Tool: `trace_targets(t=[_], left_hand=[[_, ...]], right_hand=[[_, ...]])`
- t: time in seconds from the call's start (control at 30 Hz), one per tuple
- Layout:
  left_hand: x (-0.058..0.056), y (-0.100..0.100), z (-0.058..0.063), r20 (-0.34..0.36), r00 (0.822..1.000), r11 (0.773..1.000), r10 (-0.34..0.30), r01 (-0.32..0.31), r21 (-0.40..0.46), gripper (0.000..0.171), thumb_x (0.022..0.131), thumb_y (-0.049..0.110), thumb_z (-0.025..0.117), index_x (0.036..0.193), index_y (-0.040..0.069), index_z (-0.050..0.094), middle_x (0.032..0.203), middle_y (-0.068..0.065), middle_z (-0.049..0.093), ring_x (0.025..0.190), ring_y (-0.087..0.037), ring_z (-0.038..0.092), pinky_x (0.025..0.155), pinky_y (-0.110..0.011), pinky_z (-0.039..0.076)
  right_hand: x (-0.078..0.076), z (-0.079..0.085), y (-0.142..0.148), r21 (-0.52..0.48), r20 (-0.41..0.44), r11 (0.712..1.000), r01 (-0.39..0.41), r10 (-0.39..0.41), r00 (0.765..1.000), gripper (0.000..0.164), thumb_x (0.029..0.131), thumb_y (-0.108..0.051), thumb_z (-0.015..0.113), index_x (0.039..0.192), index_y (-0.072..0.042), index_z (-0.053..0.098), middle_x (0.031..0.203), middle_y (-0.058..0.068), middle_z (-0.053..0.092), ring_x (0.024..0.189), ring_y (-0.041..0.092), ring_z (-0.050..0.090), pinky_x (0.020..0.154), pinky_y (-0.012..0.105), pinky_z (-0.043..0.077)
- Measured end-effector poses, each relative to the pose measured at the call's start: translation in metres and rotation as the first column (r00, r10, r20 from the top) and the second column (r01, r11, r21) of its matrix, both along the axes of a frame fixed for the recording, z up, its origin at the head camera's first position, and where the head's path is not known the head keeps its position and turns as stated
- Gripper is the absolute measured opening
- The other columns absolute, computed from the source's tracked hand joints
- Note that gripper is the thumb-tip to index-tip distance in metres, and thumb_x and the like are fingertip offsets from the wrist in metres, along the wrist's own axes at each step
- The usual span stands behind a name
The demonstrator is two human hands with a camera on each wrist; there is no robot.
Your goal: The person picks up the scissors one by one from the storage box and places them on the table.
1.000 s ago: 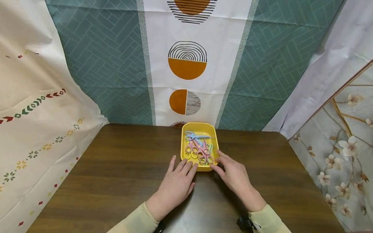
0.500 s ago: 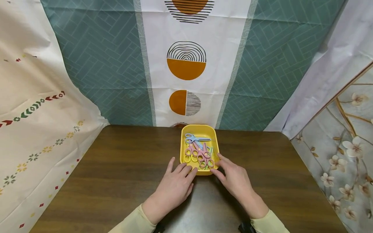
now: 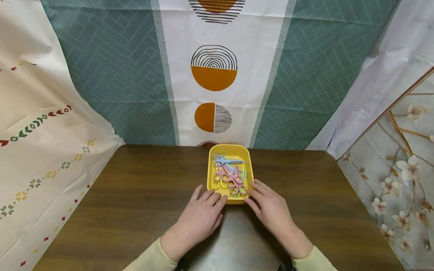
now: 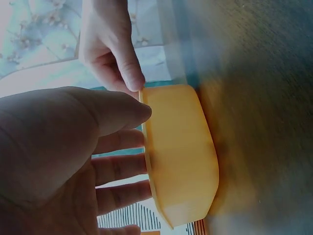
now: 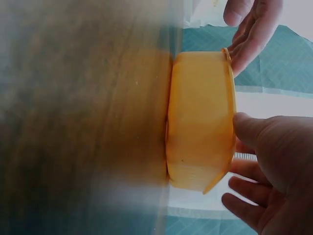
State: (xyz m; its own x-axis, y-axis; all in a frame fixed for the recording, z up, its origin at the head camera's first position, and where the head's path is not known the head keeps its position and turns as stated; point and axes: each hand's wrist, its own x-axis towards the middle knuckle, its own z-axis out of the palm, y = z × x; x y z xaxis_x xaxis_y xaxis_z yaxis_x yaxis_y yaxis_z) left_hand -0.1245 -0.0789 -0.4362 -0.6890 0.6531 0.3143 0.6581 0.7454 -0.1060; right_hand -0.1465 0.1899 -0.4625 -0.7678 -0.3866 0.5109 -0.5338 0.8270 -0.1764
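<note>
- tray (image 3: 234,151): yellow, upright, at the far middle of the table (image 3: 152,177), base down on the wood.
- contents of tray: blue scissors (image 3: 225,162) toward the far side, pink scissors (image 3: 237,175) overlapping nearer the hands, with yellow handles (image 3: 216,188) and green scissors (image 3: 244,174) partly covered.
- left hand (image 3: 198,216): fingers extended and slightly spread, tips over the near left part of the rim, not wrapped round it.
- right hand (image 3: 272,209): fingers relaxed at the near right corner, thumb at the near side, fingertips along the right side; no tight clasp visible.
- pressure from either hand: cannot tell.
- step in hand, by judgement: steadying or shifting the tray by its near rim.
- apply light, equal force on both sides to prevent rotation.
- in any slide, move level along the wood; avoid leaning on the near rim, with likely lifting of the far end.
- before any lift, bring thumbs and fingers firmly round opposite walls.
- avoid jolts, given the loose heap and probable sliding of the scissors.
- hold fingertips clear of the blades.
</note>
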Motion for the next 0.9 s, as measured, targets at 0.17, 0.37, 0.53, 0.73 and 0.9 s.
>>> trace_targets(t=[0.17,0.37,0.53,0.73,0.9], left_hand=[[-0.002,0.0,0.001,0.0,1.0,1.0,0.0,0.0,0.013,0.051,0.098,0.035,0.085,0.143,0.016,0.072,0.131,-0.003,0.072,0.126,-0.028,0.065,0.117,-0.065,0.043],[-0.002,0.001,0.002,-0.002,1.0,1.0,0.006,-0.006,0.017,0.048,0.099,0.036,0.083,0.141,0.016,0.072,0.129,-0.003,0.072,0.124,-0.027,0.066,0.117,-0.062,0.043],[-0.001,0.002,0.002,0.0,1.0,1.0,0.011,-0.011,0.027,0.045,0.099,0.038,0.082,0.138,0.016,0.072,0.126,-0.002,0.072,0.121,-0.027,0.067,0.117,-0.061,0.043],[-0.004,0.0,0.002,-0.009,1.0,0.999,-0.014,0.014,0.042,0.043,0.101,0.04,0.081,0.135,0.016,0.074,0.123,-0.002,0.073,0.117,-0.026,0.069,0.113,-0.058,0.046],[-0.015,-0.002,0.005,-0.001,1.0,0.999,-0.018,0.018,0.048,0.043,0.103,0.041,0.079,0.137,0.014,0.075,0.127,-0.004,0.073,0.119,-0.028,0.07,0.113,-0.056,0.047]], right_hand=[[-0.001,0.0,0.001,0.011,-0.07,0.998,-0.065,0.066,0.995,0.029,0.088,-0.02,0.096,0.115,-0.012,0.087,0.121,0.005,0.081,0.129,0.028,0.072,0.103,0.051,0.059],[-0.002,-0.001,0.0,-0.01,-0.08,0.997,-0.071,0.07,0.994,0.029,0.088,-0.019,0.096,0.114,-0.011,0.088,0.118,0.004,0.082,0.126,0.027,0.074,0.1,0.049,0.061],[-0.002,-0.003,0.0,-0.05,-0.047,0.998,-0.05,0.047,0.998,0.03,0.087,-0.019,0.097,0.114,-0.012,0.088,0.118,0.003,0.083,0.126,0.025,0.074,0.1,0.049,0.061],[0.0,0.0,0.001,-0.065,-0.002,0.998,-0.021,0.02,1.0,0.027,0.086,-0.019,0.098,0.111,-0.014,0.089,0.116,0.001,0.083,0.126,0.024,0.074,0.098,0.048,0.062],[0.0,0.006,0.0,-0.057,0.047,0.998,0.0,0.002,0.999,0.026,0.087,-0.021,0.096,0.111,-0.014,0.089,0.117,0.002,0.083,0.128,0.024,0.073,0.099,0.049,0.061]])
